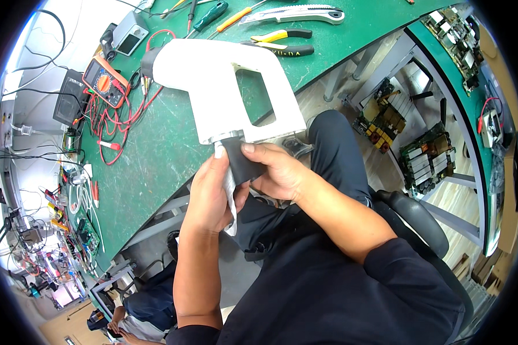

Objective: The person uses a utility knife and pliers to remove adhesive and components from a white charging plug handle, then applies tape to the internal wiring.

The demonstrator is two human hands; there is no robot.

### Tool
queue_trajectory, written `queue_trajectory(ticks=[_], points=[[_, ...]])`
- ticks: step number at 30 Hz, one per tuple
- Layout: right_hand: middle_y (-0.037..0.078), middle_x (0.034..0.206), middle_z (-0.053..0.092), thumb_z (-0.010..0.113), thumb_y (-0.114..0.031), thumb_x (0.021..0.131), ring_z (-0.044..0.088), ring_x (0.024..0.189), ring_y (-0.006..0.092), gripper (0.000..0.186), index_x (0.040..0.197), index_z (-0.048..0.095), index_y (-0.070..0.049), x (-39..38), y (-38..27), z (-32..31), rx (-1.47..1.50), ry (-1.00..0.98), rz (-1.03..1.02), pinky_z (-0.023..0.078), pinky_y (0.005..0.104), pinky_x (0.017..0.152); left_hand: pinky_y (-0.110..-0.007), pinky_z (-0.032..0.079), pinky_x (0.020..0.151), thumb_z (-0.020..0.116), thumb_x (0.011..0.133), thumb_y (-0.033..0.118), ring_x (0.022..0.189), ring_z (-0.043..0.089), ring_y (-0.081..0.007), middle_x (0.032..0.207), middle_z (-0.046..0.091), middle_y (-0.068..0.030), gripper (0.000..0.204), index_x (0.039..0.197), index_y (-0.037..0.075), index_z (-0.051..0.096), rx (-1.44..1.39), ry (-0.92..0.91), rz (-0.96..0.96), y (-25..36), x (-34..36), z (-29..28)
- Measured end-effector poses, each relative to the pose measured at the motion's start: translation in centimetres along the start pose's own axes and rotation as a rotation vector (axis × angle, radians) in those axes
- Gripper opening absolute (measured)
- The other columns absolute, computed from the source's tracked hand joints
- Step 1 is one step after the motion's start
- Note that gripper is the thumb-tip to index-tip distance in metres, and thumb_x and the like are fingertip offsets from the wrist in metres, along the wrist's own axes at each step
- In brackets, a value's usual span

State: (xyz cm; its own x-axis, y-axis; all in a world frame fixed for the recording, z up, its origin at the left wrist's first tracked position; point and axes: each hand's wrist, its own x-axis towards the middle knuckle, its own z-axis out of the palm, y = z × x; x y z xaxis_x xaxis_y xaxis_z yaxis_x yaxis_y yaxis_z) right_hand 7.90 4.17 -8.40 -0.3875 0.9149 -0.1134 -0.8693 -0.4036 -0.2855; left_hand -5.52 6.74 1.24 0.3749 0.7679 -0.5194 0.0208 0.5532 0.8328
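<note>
Left hand [213, 192] curled around a white cloth strip [231, 201], thumb up against the black collar [242, 162] at the base of the white handheld housing [227, 86]. Right hand [276, 172] pinching that same black collar, thumb on top, fingers wrapped beneath. Housing held in the air off the near edge of the desk [155, 155], over the lap, handle loop uppermost. Looks like rigid moulded plastic, light for its bulk, smooth and likely slippery; firmest hold probably through the open handle loop, not the soft collar. Further out on the green desk: orange multimeter [105, 81] with red leads toward the left edge, yellow-handled pliers [282, 41] and a utility knife [296, 12] along the far edge. Circuit boards [426, 161] on a rack to the right.
</note>
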Motion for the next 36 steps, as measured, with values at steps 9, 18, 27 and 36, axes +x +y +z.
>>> queue_trajectory(ticks=[9,18,27,36], points=[[0.002,0.096,0.068,0.073,-0.035,0.092,0.047,0.061,0.0042,0.039,0.114,0.065,-0.004,-0.8,-2.0,0.6,-0.179,0.158,0.111,0.03,0.0212,0.05,-0.027,0.037,0.038,0.038,0.107,0.05,0.044,0.048,-0.0157,0.063,0.055,-0.0079,0.054,0.095,0.002,0.059,0.024,0.189,0.028,-0.4,0.3,0.7],[0.006,0.1,0.069,0.07,-0.023,0.095,0.062,0.076,0.0137,0.034,0.121,0.061,-0.002,-1.4,-3.5,2.5,-0.305,0.054,0.011,0.044,0.0256,0.062,-0.028,0.047,0.051,0.054,0.101,0.045,0.058,0.056,-0.0141,0.08,0.065,-0.0081,0.049,0.1,-0.003,0.065,0.201,0.095,0.023,1.0,0.3,0.5],[0.009,0.123,0.063,0.069,-0.01,0.093,0.058,0.109,0.0155,0.037,0.127,0.059,0.002,-1.1,-1.1,3.3,-0.392,0.241,-0.341,0.047,0.0323,0.093,-0.026,0.042,0.042,0.056,0.1,0.045,0.048,0.052,-0.012,0.069,0.061,-0.0055,0.047,0.092,-0.001,0.064,0.289,0.337,0.067,0.6,0.5,2.8],[0.008,0.109,0.068,0.068,-0.013,0.094,0.062,0.099,0.0147,0.03,0.118,0.062,0.004,-1.3,-0.4,2.6,-0.455,0.229,-0.488,0.052,0.0316,0.081,-0.027,0.04,0.042,0.054,0.102,0.043,0.048,0.051,-0.0127,0.066,0.059,-0.0047,0.046,0.088,0.001,0.064,0.332,0.321,0.128,0.1,0.3,3.0]])
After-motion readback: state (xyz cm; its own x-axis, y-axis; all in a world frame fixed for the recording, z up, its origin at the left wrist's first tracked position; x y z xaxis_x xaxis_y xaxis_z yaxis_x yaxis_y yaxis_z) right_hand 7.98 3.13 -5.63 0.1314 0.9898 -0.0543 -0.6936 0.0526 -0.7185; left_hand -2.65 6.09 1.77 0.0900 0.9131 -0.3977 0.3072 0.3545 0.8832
